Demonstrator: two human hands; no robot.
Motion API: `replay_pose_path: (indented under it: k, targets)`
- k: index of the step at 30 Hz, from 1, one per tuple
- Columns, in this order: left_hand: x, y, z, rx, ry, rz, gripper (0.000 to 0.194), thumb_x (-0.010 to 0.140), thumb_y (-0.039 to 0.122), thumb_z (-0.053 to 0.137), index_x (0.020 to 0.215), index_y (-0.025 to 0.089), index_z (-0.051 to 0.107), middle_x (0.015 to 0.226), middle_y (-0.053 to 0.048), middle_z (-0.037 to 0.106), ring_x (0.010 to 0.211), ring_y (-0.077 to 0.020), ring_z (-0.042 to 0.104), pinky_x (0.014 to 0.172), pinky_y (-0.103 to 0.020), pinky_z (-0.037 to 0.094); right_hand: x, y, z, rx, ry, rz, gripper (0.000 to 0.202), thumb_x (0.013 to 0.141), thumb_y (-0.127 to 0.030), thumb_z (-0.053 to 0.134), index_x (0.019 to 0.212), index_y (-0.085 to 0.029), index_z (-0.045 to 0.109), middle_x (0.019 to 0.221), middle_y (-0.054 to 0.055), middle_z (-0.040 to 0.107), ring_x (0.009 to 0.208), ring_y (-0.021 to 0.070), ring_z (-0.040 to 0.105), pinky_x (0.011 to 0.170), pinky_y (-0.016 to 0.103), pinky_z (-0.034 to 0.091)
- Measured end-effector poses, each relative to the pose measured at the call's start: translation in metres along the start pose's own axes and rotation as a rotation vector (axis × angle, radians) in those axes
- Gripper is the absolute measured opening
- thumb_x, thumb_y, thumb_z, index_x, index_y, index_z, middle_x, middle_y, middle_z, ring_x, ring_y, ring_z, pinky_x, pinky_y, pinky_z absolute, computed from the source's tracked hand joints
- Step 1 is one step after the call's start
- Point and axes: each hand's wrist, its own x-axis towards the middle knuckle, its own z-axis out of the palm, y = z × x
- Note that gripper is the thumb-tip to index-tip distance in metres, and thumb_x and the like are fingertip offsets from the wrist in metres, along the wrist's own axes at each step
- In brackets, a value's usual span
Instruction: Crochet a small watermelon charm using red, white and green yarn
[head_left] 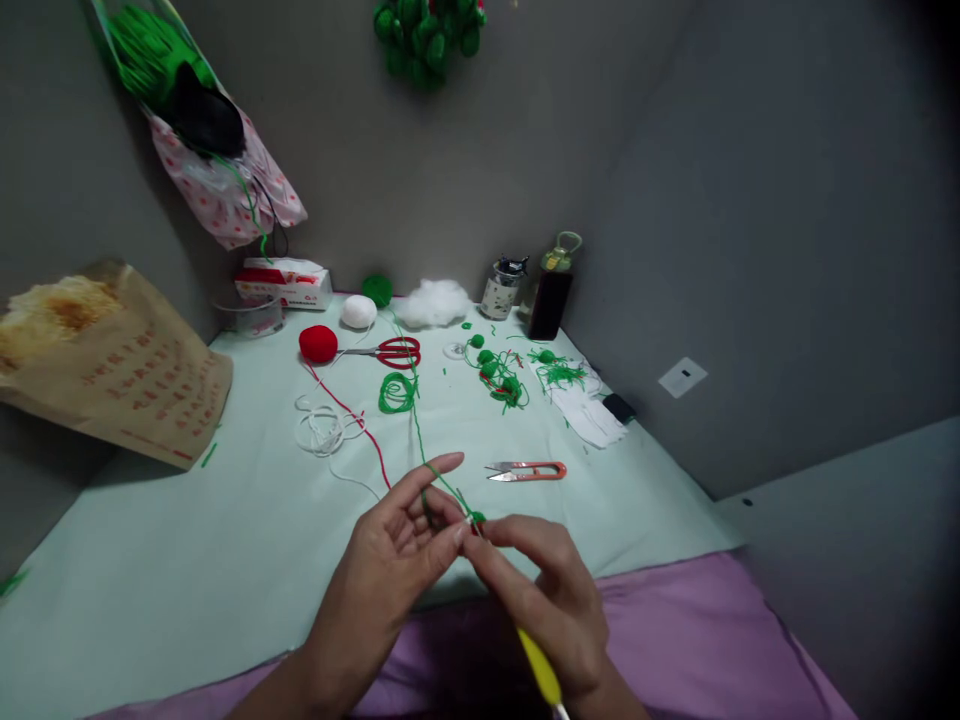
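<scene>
My left hand (401, 560) pinches a small green crochet piece (477, 518) between thumb and fingers, its index finger raised with green yarn (420, 430) running over it. That strand leads back across the table toward the green yarn ball (377, 290). My right hand (544, 590) is closed on a crochet hook with a yellow handle (540, 668), its metal tip meeting the green piece. A bit of white and red shows at the piece, partly hidden by the fingertips. Just beyond my hands lie orange-handled thread snips (529, 471).
Behind are a red yarn ball (319, 344), a white yarn ball (358, 312), red-handled scissors (397, 352), white stuffing (435, 303) and several green crocheted balls (489, 368). A dark bottle (551, 300) stands back right; a brown paper bag (142, 370) stands left.
</scene>
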Motion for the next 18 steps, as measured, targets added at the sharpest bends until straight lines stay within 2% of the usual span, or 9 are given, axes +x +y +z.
replay_pose_path:
  k: [3,5,8,10,13,18]
  targets:
    - [0.000,0.002,-0.001,-0.172,-0.064,-0.171,0.052,0.079,0.031,0.089,0.129,0.023,0.074,0.084,0.000,0.066,0.079,-0.0129,0.061,0.080,-0.024,0.052,-0.001,0.002,0.002,0.014,0.032,-0.087,0.045,0.098,-0.010,0.061,0.142,-0.019,0.065,0.099,0.009,0.077,0.088,0.0206,0.075,0.071,0.029,0.064]
    - [0.001,0.003,-0.003,-0.232,-0.074,-0.247,0.052,0.077,0.031,0.090,0.126,0.021,0.076,0.085,-0.001,0.066,0.077,-0.0125,0.060,0.079,-0.024,0.051,0.000,0.002,0.000,0.194,0.023,0.038,0.040,0.099,-0.008,0.058,0.137,-0.019,0.067,0.104,0.010,0.077,0.092,0.0211,0.074,0.073,0.031,0.063]
    - [0.002,0.003,-0.007,-0.164,-0.022,-0.175,0.045,0.076,0.031,0.091,0.118,0.021,0.079,0.083,0.000,0.066,0.075,-0.0106,0.057,0.076,-0.021,0.048,0.004,-0.001,-0.003,0.512,0.072,0.386,0.030,0.102,-0.009,0.053,0.119,-0.022,0.074,0.096,0.007,0.075,0.089,0.0204,0.071,0.075,0.034,0.059]
    - [0.002,0.004,-0.008,-0.066,-0.008,-0.086,0.040,0.077,0.030,0.090,0.115,0.023,0.081,0.082,0.001,0.065,0.075,-0.0102,0.056,0.074,-0.019,0.047,0.006,-0.001,-0.002,0.692,0.159,0.536,0.024,0.103,-0.014,0.055,0.107,-0.023,0.076,0.087,0.005,0.071,0.082,0.0188,0.067,0.073,0.033,0.056]
    - [0.001,0.005,-0.010,0.058,-0.005,-0.009,0.035,0.082,0.028,0.086,0.116,0.028,0.081,0.085,0.002,0.065,0.078,-0.0108,0.058,0.075,-0.019,0.048,0.008,0.001,0.002,0.869,0.248,0.637,0.019,0.104,-0.022,0.058,0.100,-0.024,0.077,0.080,0.002,0.068,0.074,0.0162,0.063,0.071,0.031,0.053]
    - [0.001,0.007,-0.009,0.112,-0.004,0.015,0.034,0.081,0.021,0.084,0.115,0.028,0.081,0.080,0.003,0.064,0.074,-0.0103,0.058,0.077,-0.021,0.051,0.009,0.003,0.005,0.907,0.255,0.675,0.018,0.103,-0.027,0.061,0.099,-0.024,0.077,0.075,0.001,0.066,0.072,0.0167,0.063,0.070,0.031,0.053]
